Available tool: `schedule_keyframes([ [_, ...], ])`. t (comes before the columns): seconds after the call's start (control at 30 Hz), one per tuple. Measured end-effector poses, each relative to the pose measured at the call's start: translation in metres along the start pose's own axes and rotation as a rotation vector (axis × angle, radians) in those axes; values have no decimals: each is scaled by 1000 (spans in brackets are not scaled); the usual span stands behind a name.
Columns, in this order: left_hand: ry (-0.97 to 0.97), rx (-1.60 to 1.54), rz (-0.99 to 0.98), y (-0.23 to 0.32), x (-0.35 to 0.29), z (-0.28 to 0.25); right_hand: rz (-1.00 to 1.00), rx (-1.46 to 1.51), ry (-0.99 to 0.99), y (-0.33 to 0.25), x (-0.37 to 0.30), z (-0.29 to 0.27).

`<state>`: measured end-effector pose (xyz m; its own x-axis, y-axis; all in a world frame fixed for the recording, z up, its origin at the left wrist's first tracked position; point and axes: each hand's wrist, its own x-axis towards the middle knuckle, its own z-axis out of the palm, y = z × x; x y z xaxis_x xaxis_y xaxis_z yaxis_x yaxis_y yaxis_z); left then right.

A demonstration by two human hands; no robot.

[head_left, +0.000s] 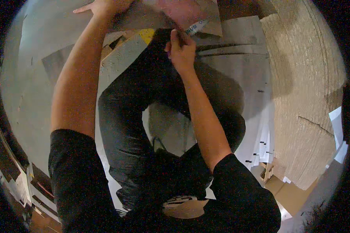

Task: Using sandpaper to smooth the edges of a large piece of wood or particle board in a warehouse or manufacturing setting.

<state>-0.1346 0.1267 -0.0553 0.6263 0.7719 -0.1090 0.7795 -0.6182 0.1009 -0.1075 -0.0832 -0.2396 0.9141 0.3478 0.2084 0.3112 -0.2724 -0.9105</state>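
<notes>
At the far edge, my left hand (109, 5) lies on a flat grey-brown board (144, 17), one digit stretched out to the left. The rest of its fingers are cut off by the picture's upper edge. My right hand (181, 50) is closed in a pinch near the board's near edge, above my dark trousers. What it grips is hidden by the fingers. Just beyond its fingertips a pale strip with dark print (197, 27) lies slanted. Past that is a blurred pinkish shape (182, 11) that I cannot make out.
Crossed legs in dark trousers (124, 105) fill the middle. A large ridged tan panel (299, 97) stands on the right, with white paper (335, 117) by its edge. Left of the knees lies a pale slab with a yellow corner (146, 35). Cardboard (286, 194) sits lower right.
</notes>
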Motion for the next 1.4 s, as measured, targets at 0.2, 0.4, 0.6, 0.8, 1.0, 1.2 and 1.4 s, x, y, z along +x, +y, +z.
schedule_keyframes([
  [0.2, -45, -7, -19, 2, 5, -1, 90, 150, 27, -3, 0, 3],
  [0.4, -57, -33, -47, 7, -1, -8, 33, 119, 38, 11, -26, -5],
  [0.6, -51, -25, -45, -3, 1, -6, 295, 69, -56, 13, -135, -19],
  [0.8, -75, 3, -78, -3, 7, -17, 629, 361, 298, -70, -203, -55],
  [1.0, -72, 3, -72, -1, 5, -19, -75, 193, 350, -113, -100, -60],
  [1.2, -14, -1, -67, 0, 4, -10, -160, -144, 47, -72, 3, -30],
  [1.4, -63, 10, -73, 0, 9, -12, -151, -128, -102, -75, -7, -30],
])
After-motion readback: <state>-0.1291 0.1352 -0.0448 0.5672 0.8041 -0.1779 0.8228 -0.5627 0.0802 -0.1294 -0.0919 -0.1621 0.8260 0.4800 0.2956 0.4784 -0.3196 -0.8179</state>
